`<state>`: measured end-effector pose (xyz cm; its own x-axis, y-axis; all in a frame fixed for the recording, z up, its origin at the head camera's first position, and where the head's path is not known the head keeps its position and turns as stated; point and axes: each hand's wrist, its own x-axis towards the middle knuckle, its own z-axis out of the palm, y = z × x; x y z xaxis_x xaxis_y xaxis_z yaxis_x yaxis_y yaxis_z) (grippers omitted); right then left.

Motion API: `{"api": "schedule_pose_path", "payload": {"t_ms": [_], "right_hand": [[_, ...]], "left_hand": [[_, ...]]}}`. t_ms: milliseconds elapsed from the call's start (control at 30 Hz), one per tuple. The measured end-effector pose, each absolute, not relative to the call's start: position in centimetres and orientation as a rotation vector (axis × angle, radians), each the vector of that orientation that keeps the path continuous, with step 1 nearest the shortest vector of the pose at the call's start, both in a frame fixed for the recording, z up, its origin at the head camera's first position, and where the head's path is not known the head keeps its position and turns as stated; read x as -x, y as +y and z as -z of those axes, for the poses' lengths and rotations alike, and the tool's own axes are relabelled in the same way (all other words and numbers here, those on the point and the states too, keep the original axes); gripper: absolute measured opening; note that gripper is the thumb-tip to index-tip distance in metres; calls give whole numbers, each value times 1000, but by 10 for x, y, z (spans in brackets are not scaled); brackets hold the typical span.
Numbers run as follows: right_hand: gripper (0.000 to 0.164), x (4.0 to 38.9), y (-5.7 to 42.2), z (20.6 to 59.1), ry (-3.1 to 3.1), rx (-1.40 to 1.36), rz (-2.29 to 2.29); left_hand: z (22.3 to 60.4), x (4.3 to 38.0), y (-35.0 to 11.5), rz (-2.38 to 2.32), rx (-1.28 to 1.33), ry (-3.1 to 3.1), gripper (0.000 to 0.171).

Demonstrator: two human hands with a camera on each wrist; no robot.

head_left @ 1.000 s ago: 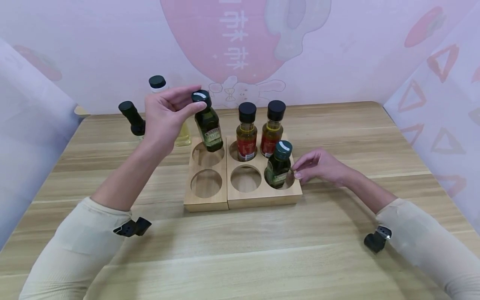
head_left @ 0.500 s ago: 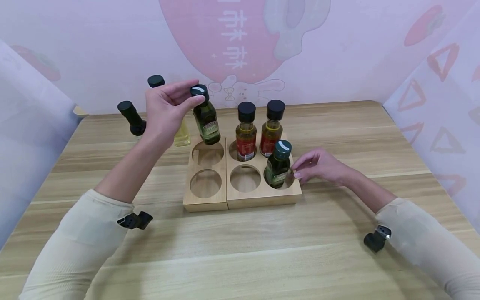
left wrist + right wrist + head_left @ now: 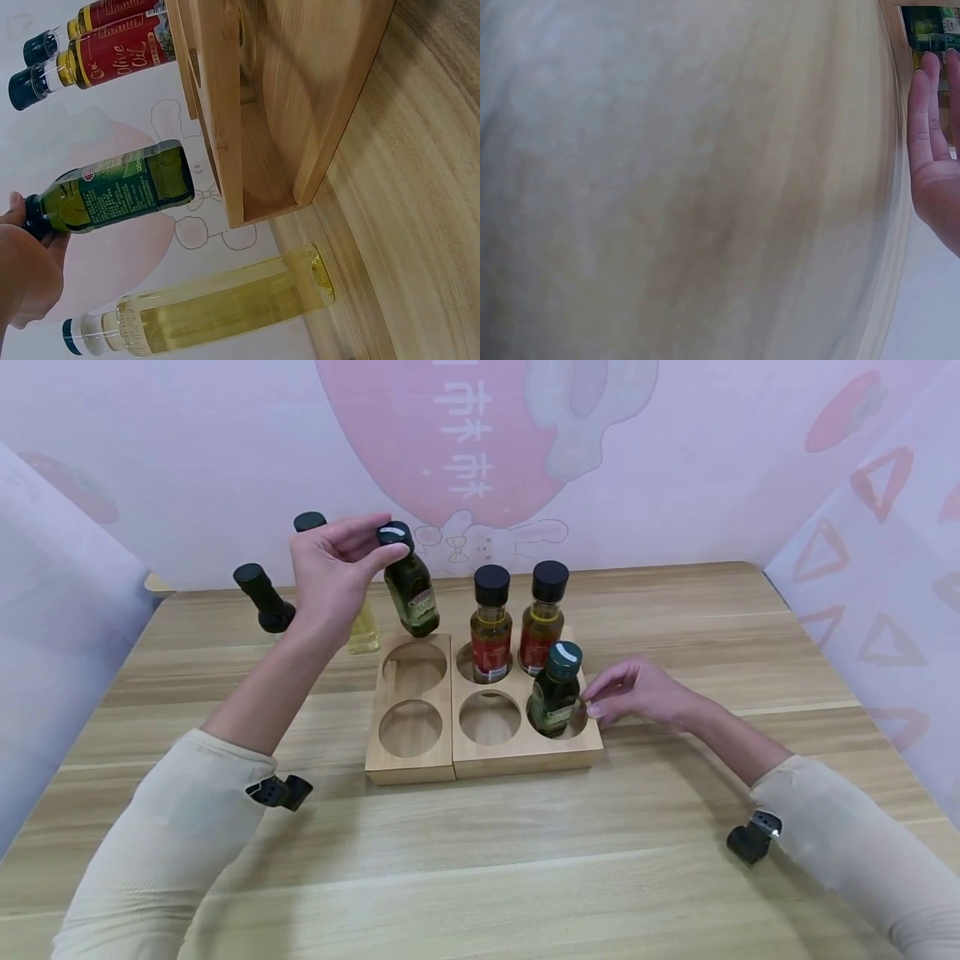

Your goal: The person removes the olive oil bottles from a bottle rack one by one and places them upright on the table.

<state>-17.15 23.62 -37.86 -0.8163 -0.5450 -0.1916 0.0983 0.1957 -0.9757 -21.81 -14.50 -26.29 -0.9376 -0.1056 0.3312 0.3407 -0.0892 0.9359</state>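
Observation:
My left hand [image 3: 330,568] pinches a small green olive oil bottle [image 3: 412,597] by its dark cap. The bottle hangs tilted above the back hole of the left wooden bottle rack [image 3: 411,766]; the left wrist view shows its base apart from the wood. Fingers of my right hand [image 3: 637,693] touch the right end of the adjoining wooden rack [image 3: 525,762], looking fairly straight in the right wrist view. A second green bottle [image 3: 555,697] leans in that rack's front right hole. Two red-labelled olive oil bottles [image 3: 491,647] with black caps stand in its back holes.
Behind the left forearm stand a tall bottle of pale yellow oil [image 3: 232,304] and a dark-necked bottle [image 3: 264,597]. The wooden table [image 3: 480,877] meets a patterned pink backdrop [image 3: 675,485] at the back.
My left hand has lifted the green bottle up and slightly left, out of the back left hole's level. The right hand and the racked bottles stay put.

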Motion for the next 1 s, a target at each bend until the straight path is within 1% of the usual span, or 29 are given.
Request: {"api": "schedule_pose_path", "payload": {"t_ms": [267,600,867,1000], "right_hand": [[16,171,235,379,1973,427,1666],[20,171,236,379,1982,434,1659],[16,169,236,378,1988,428,1652],[17,169,236,378,1991,427,1651]], "left_hand": [[266,224,-146,2087,236,-1864,34],[274,235,-147,1988,186,-1953,33],[282,244,-145,1977,59,-2051,35],[285,249,-144,1963,0,-2103,36]]}}
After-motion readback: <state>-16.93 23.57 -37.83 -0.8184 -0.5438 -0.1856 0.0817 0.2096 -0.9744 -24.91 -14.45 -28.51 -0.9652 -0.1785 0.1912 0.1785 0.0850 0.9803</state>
